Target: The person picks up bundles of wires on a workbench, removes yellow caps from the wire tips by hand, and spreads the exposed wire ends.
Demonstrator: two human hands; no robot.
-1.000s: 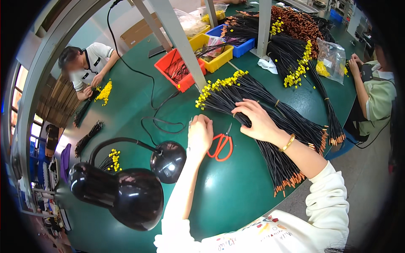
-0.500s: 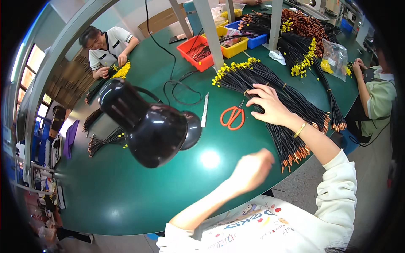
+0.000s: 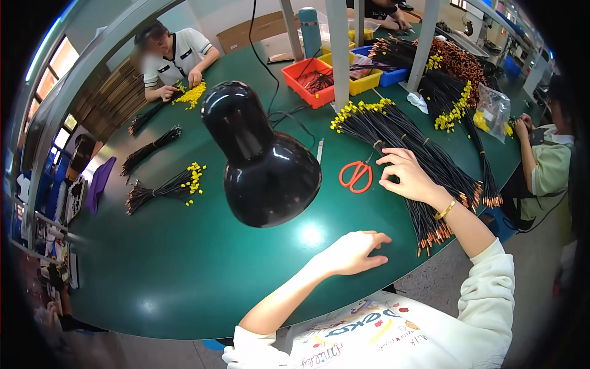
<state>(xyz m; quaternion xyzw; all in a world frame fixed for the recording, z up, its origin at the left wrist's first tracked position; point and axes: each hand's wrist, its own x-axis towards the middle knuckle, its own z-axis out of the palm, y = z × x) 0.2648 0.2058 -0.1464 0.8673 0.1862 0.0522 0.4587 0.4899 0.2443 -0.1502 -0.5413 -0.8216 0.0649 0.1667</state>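
Note:
My left hand point(image 3: 355, 252) hovers over or rests on the green table near its front edge; I cannot tell which. Its fingers are loosely stretched, thumb apart, and nothing is in them. Over the near side of a large bundle of black cables point(image 3: 424, 163) is my right hand point(image 3: 408, 176), its fingers bent and the thumb apart from them. It seems to touch the cables without gripping any. Yellow caps point(image 3: 362, 111) top the bundle's far end, and copper-coloured tips point(image 3: 436, 237) end the near side. Red-handled scissors point(image 3: 356, 177) lie left of my right hand.
A black desk lamp point(image 3: 264, 166) stands left of centre, a white-grey cutter point(image 3: 320, 150) behind it. Red point(image 3: 310, 92), yellow point(image 3: 365, 83) and blue bins line the back beside metal posts point(image 3: 337, 55). Smaller cable bundles point(image 3: 163, 187) lie left. Co-workers sit far left point(image 3: 178, 58) and right point(image 3: 547, 147).
My left hand, blurred and curled before, has come down and left with its fingers stretched. My right hand stays by the cables. The whole view has shifted, moving most things rightward.

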